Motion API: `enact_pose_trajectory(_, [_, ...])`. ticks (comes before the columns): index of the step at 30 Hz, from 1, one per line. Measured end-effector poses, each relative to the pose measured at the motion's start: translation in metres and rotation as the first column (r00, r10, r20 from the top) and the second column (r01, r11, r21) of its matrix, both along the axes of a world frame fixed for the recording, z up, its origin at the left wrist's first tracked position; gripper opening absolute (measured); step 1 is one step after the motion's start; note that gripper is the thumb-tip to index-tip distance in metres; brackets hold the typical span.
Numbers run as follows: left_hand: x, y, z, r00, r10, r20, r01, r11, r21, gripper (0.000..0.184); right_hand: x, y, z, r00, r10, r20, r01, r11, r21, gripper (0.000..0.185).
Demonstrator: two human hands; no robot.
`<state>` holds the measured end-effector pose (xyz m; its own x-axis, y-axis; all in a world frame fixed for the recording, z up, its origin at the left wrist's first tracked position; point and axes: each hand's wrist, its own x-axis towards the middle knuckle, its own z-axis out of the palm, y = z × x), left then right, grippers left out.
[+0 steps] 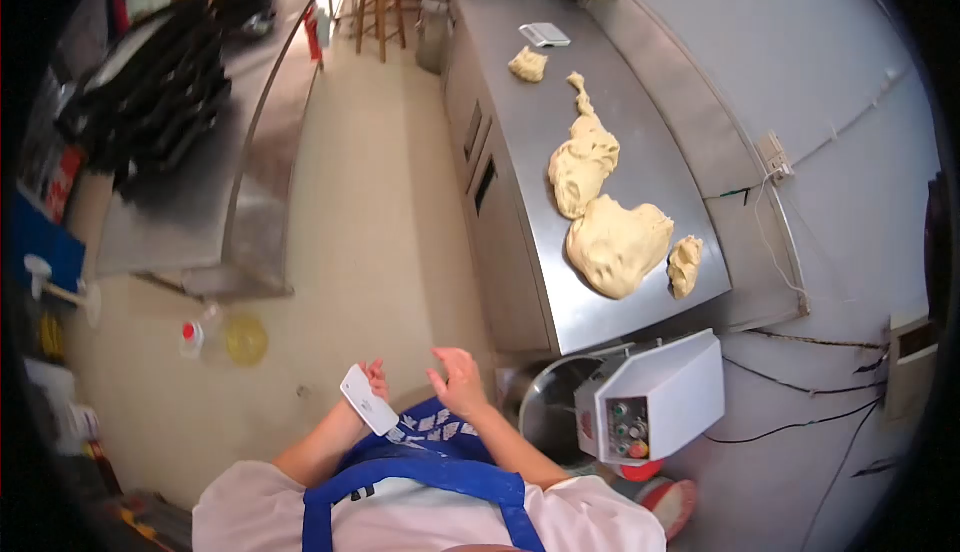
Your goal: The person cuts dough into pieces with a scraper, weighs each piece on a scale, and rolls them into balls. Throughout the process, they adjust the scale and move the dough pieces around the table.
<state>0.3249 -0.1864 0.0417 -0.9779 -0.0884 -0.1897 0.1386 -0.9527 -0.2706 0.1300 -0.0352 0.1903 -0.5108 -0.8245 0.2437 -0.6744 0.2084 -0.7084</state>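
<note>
The left hand (376, 379) grips a flat white rectangular object (369, 401), apparently for security, leaving the right hand (460, 382) empty, thumb and fingers apart.

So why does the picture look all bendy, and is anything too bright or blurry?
Head view: the left table's edge bows, probably from a wide lens, and the corners go black; glare washes out the top, beyond that table; the right counter has a soft shine; the dough looks fairly clear, but things along the far left look smeary.
</note>
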Motion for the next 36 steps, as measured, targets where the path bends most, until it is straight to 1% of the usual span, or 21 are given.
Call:
enact_pose_trajectory(1, [0.004, -0.016, 0.005, 0.999, -0.032, 0.033, 0.031, 0.999, 0.03, 0.042, -0.017, -0.013, 0.007, 0.992, 0.002, -0.123, -0.006, 1.0, -0.029, 0.042])
enact_pose_trajectory(3, [0.002, -0.074, 0.018, 0.994, -0.071, 0.087, 0.07, 0.997, 0.01, 0.039, -0.057, -0.056, 0.007, 0.984, -0.079, -0.162, 0.067, 0.994, -0.08, 0.043])
enact_pose_trajectory(5, [-0.011, -0.11, 0.033, 0.956, -0.094, 0.279, 0.094, 0.995, 0.014, 0.037, -0.107, -0.086, 0.008, 0.976, -0.172, -0.13, 0.166, 0.985, -0.056, 0.044])
enact_pose_trajectory(7, [-0.042, -0.154, 0.044, 0.935, -0.063, 0.348, 0.078, 0.997, -0.029, 0.037, -0.161, -0.118, 0.001, 0.968, -0.22, -0.121, 0.216, 0.975, -0.043, 0.044])
enact_pose_trajectory(9, [-0.066, -0.192, 0.063, 0.991, 0.051, 0.122, -0.009, 0.947, -0.322, 0.037, -0.22, -0.16, -0.003, 0.975, -0.188, -0.116, 0.198, 0.977, 0.083, 0.049])
enact_pose_trajectory(10, [-0.076, -0.209, 0.075, 0.931, 0.197, 0.307, -0.147, 0.973, -0.179, 0.035, -0.249, -0.185, -0.007, 0.977, -0.157, -0.145, 0.165, 0.985, 0.048, 0.05])
enact_pose_trajectory(11, [-0.09, -0.226, 0.096, 0.921, 0.207, 0.329, -0.158, 0.973, -0.169, 0.035, -0.278, -0.207, 0.006, 0.982, -0.106, -0.158, 0.119, 0.99, 0.073, 0.051])
enact_pose_trajectory(14, [-0.112, -0.274, 0.136, 0.898, 0.394, 0.197, -0.319, 0.89, -0.327, 0.034, -0.374, -0.293, 0.04, 0.959, 0.02, -0.282, 0.012, 0.994, 0.11, 0.057])
enact_pose_trajectory(16, [-0.103, -0.318, 0.137, 0.847, 0.504, 0.169, -0.421, 0.83, -0.366, 0.034, -0.448, -0.355, 0.06, 0.929, 0.016, -0.37, 0.07, 0.974, 0.217, 0.058])
enact_pose_trajectory(19, [-0.079, -0.388, 0.11, 0.79, 0.583, 0.191, -0.532, 0.806, -0.259, 0.033, -0.565, -0.436, 0.056, 0.741, -0.199, -0.642, 0.319, 0.945, 0.074, 0.057])
enact_pose_trajectory(20, [-0.082, -0.418, 0.097, 0.761, 0.617, 0.199, -0.586, 0.786, -0.199, 0.032, -0.595, -0.457, 0.056, 0.746, -0.289, -0.6, 0.413, 0.907, 0.077, 0.058])
enact_pose_trajectory(22, [-0.119, -0.487, 0.086, 0.794, 0.582, 0.174, -0.54, 0.807, -0.237, 0.031, -0.631, -0.488, 0.044, 0.727, -0.405, -0.555, 0.534, 0.841, 0.086, 0.059])
enact_pose_trajectory(24, [-0.173, -0.565, 0.08, 0.832, 0.532, 0.158, -0.456, 0.818, -0.351, 0.03, -0.65, -0.507, 0.018, 0.743, -0.469, -0.478, 0.656, 0.651, 0.382, 0.068])
enact_pose_trajectory(26, [-0.252, -0.654, 0.045, 0.93, 0.354, 0.101, -0.302, 0.889, -0.344, 0.028, -0.646, -0.517, 0.029, 0.748, -0.448, -0.49, 0.662, 0.554, 0.504, 0.073])
enact_pose_trajectory(27, [-0.316, -0.664, 0.081, 0.896, 0.367, 0.251, -0.256, 0.887, -0.384, 0.028, -0.634, -0.524, 0.035, 0.779, -0.42, -0.466, 0.626, 0.473, 0.62, 0.079])
enact_pose_trajectory(29, [-0.432, -0.69, 0.112, 0.94, 0.224, 0.259, -0.092, 0.893, -0.44, 0.021, -0.62, -0.53, 0.078, 0.808, -0.445, -0.387, 0.567, 0.406, 0.716, 0.08])
enact_pose_trajectory(30, [-0.479, -0.702, 0.112, 0.971, 0.056, 0.233, 0.057, 0.891, -0.451, 0.018, -0.598, -0.531, 0.096, 0.776, -0.473, -0.417, 0.628, 0.517, 0.582, 0.076])
enact_pose_trajectory(31, [-0.533, -0.686, 0.127, 0.788, 0.236, 0.568, 0.142, 0.829, -0.541, 0.018, -0.58, -0.533, 0.11, 0.733, -0.507, -0.453, 0.677, 0.606, 0.417, 0.073])
enact_pose_trajectory(32, [-0.592, -0.66, 0.162, 0.631, 0.322, 0.706, 0.315, 0.725, -0.613, 0.019, -0.564, -0.537, 0.115, 0.787, -0.543, -0.294, 0.615, 0.731, 0.296, 0.07])
enact_pose_trajectory(33, [-0.637, -0.648, 0.166, 0.601, 0.26, 0.756, 0.366, 0.751, -0.549, 0.022, -0.553, -0.544, 0.117, 0.831, -0.54, -0.136, 0.555, 0.82, 0.139, 0.066])
enact_pose_trajectory(36, [-0.746, -0.593, 0.183, 0.618, 0.14, 0.773, 0.516, 0.67, -0.534, 0.022, -0.554, -0.578, 0.113, 0.835, -0.499, 0.232, 0.497, 0.865, 0.07, 0.059])
